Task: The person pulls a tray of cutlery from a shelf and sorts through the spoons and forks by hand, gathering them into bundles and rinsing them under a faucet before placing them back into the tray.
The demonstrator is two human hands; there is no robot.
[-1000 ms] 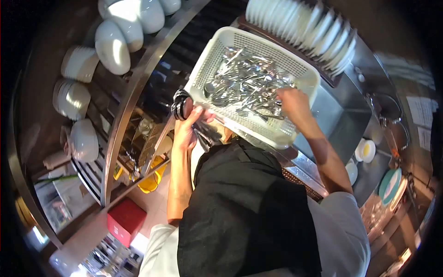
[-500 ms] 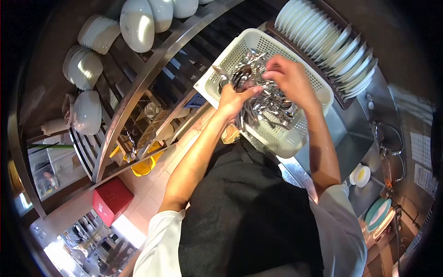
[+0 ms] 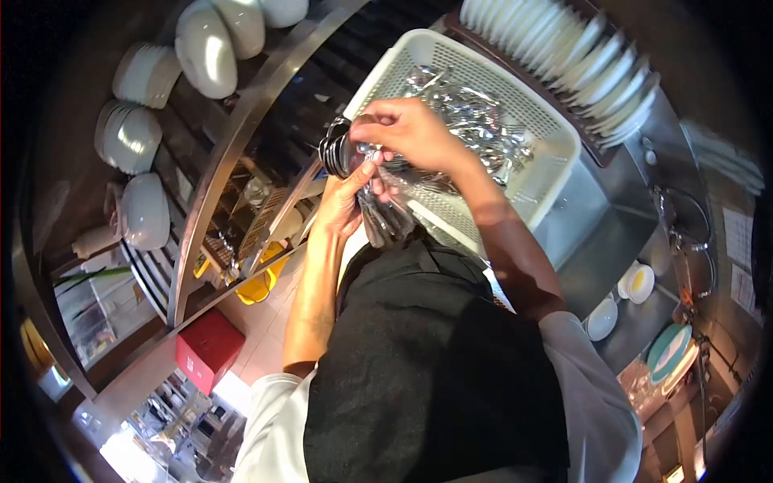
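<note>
A bunch of metal spoons (image 3: 332, 153) is gripped in my left hand (image 3: 346, 200), beside the near left edge of a white perforated basket (image 3: 555, 137). Their bowls stack together at the upper left, and the handles fan down toward my apron. Just above it, the fingers of my right hand (image 3: 415, 135) are closed on a shiny piece of cutlery at the bunch; the fingers hide most of it. Inside the basket lies a jumbled pile of silver cutlery (image 3: 475, 121).
White plates (image 3: 564, 56) stand in a row in a rack behind the basket. A metal sink (image 3: 592, 241) lies to the right, with small white bowls (image 3: 636, 283) beyond. Shelves with stacked white bowls (image 3: 129, 137) rise at left. A red box (image 3: 209, 350) sits lower left.
Both hands have moved left, from over the cutlery pile to the basket's near left edge. My right hand has come from the pile to the spoons in my left hand. The view has shifted slightly.
</note>
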